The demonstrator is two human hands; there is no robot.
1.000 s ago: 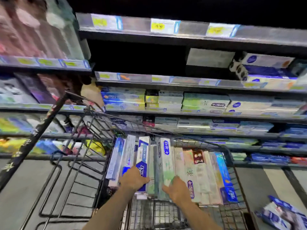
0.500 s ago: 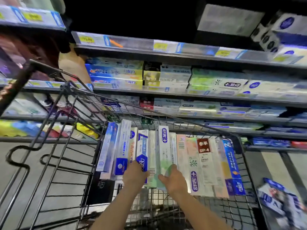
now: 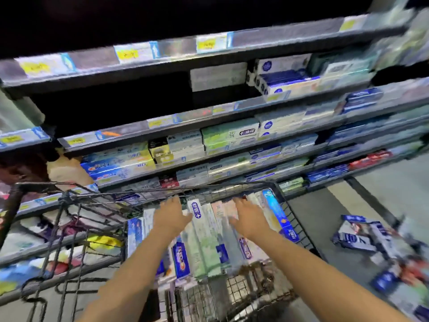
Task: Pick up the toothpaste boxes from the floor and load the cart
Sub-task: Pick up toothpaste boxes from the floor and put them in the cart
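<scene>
From the head camera, the left hand (image 3: 170, 216) and the right hand (image 3: 248, 218) lie with straight, released fingers on the row of toothpaste boxes (image 3: 204, 242) inside the wire cart (image 3: 69, 201). More boxes on the floor (image 3: 362, 235) lie right of the cart, below the stocked shelves (image 3: 176, 126).

A row of long cardboard toothpaste boxes (image 3: 204, 242) lies side by side in the black wire cart (image 3: 69, 201), both hands (left hand (image 3: 170, 217), right hand (image 3: 247, 218)) on top of it, stocked metal shelves (image 3: 209, 133) behind, and more scattered boxes (image 3: 362, 235) on the floor to the cart's right.
</scene>
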